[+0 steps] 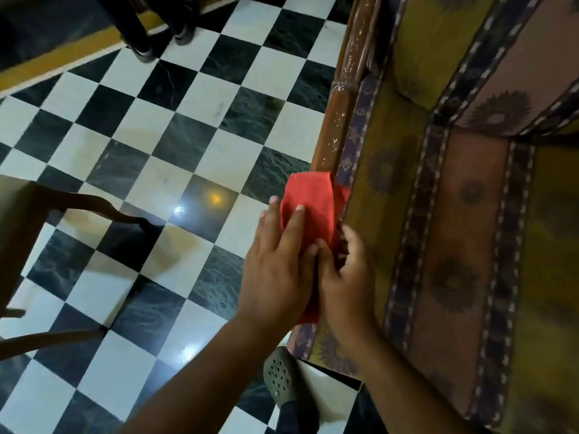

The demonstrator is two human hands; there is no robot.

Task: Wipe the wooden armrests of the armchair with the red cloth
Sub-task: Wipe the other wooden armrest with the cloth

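The red cloth (313,208) is lying draped over the wooden armrest (340,117) near its front end, along the left edge of the armchair (454,220). The left hand (275,261) is pressing flat on the cloth's outer side, fingers straight and spread. The right hand (344,277) is sitting just beside it, touching it, thumb on the cloth and fingers curling over the cloth's inner edge, gripping it against the armrest.

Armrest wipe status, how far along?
Done: nothing clearly wiped. In hand: the red cloth lies over the near end of the wooden armrest, left hand pressing it flat, right hand gripping its edge. To do: the armrest beyond the cloth, which shows pale flecks; the other armrest is out of view.
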